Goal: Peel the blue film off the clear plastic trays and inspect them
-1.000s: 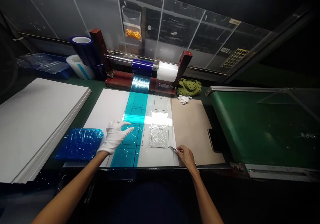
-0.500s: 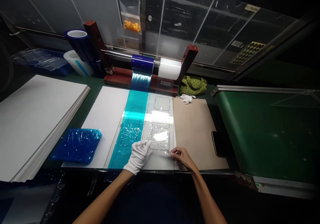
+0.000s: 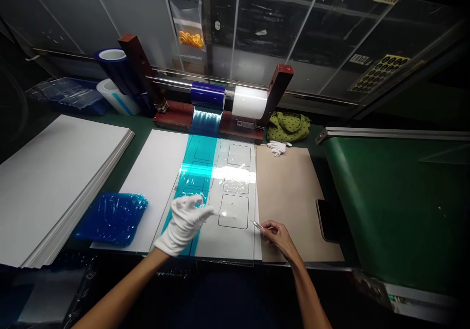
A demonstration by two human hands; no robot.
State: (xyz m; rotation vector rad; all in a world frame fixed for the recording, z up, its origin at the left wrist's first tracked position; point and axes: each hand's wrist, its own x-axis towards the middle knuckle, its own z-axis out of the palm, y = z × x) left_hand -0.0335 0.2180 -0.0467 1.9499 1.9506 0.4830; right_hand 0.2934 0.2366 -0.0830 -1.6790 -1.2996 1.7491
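Left hand (image 3: 182, 223) in a white cotton glove hovers over a glossy white panel (image 3: 235, 241) marked with dark rounded-square outlines. Its fingers (image 3: 194, 202) are loosely bunched, slightly parted; any hold on the thin clear film (image 3: 225, 214) cannot be told. Bare right hand (image 3: 279, 236) rests at the panel's 3 o'clock edge, fingers (image 3: 266, 227) pinched shut on slim steel tweezers (image 3: 257, 225). A teal film strip (image 3: 198, 172) runs from a blue roll (image 3: 207, 95) at 12 o'clock onto the panel. Crumpled blue plastic film (image 3: 110, 219) lies at 9 o'clock on the green desk (image 3: 110, 122).

Green dotted bag (image 3: 288, 127) beside white gloves (image 3: 278, 147)
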